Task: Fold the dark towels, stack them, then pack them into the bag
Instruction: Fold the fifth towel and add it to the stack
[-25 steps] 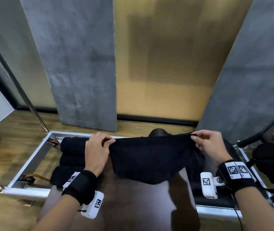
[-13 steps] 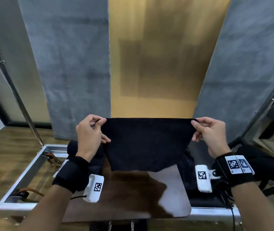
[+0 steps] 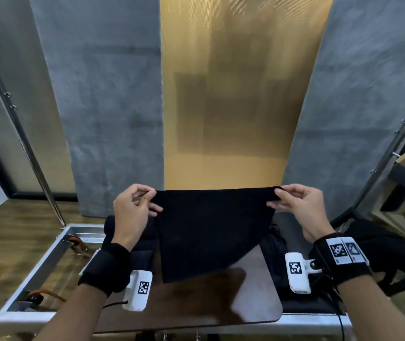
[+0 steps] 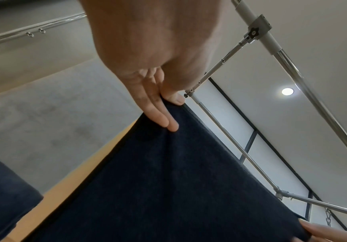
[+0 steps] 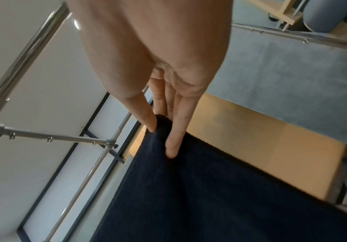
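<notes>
Our left hand (image 3: 132, 212) pinches the upper left corner of the dark towel (image 3: 211, 230) between thumb and fingers, and our right hand (image 3: 297, 207) pinches the upper right corner the same way. Between them the towel's top edge runs taut and level across the middle of the head view, its long axis left to right. The cloth hangs down above the brown table (image 3: 258, 296), its lower edge slanting toward the lower left.

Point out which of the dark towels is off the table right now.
The spread dark towel, which the left hand and right hand pinch by its top corners. The rolled dark towels lie at the left behind it.
</notes>
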### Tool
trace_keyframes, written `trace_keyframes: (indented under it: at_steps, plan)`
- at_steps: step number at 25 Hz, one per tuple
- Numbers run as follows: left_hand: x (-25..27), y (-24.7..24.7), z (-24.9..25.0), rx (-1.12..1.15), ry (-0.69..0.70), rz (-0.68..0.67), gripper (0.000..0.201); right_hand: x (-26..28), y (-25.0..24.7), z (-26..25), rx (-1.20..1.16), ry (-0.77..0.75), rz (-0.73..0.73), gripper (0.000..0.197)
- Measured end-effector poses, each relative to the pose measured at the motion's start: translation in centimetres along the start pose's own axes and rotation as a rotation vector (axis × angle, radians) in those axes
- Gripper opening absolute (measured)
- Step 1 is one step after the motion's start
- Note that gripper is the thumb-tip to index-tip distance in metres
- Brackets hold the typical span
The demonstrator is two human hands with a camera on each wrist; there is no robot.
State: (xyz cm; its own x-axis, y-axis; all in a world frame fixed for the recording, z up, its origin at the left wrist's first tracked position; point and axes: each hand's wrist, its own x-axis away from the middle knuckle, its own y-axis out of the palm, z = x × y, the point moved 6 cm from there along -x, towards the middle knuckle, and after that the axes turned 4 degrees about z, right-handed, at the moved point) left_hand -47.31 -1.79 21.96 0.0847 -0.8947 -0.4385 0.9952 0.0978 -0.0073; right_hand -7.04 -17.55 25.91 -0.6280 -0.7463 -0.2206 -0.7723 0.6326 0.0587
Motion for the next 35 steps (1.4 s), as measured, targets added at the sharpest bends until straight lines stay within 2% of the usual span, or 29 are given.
trace_keyframes:
  at_steps: [4, 10, 17, 23, 26, 28, 31, 33, 35]
  plan:
    - [0.9, -1.4, 0.5, -0.104, 0.007, 0.04, 0.025, 1.0, -1.2, 0.2, 0.19, -0.048, -0.002, 0.02]
    - [2.3, -2.4, 2.2, -0.126, 0.037, 0.047, 0.025, 1.5, -2.4, -0.7, 0.129, -0.071, -0.001, 0.02]
    - [1.9, -0.5, -1.1, -0.053, -0.148, -0.009, 0.015, 0.4, -1.1, 2.3, 0.087, 0.043, 0.0, 0.022]
    - [-0.4, 0.7, -1.4, 0.013, 0.003, -0.005, 0.014, -1.1, 0.1, 2.6, -0.036, -0.026, -0.001, 0.011]
    - [0.6, 0.1, -2.6, -0.029, 0.058, -0.016, 0.013, -0.2, -0.2, 3.5, -0.093, -0.022, -0.01, 0.011]
    - [3.1, -0.5, -4.7, -0.048, 0.029, -0.052, 0.008, 1.4, -0.9, 5.6, -0.115, 0.023, -0.025, 0.01]
    - [8.6, -1.8, -9.6, -0.067, -0.124, -0.108, 0.017, 5.0, -1.9, 11.7, -0.047, 0.121, -0.047, 0.013]
    - [12.8, -2.8, -13.5, -0.219, -0.232, -0.146, 0.022, 8.0, -2.7, 17.6, 0.072, 0.259, -0.026, 0.015]
    - [16.6, -3.6, -17.2, -0.428, -0.358, -0.241, 0.029, 11.4, -3.6, 23.3, 0.236, 0.438, -0.027, 0.019]
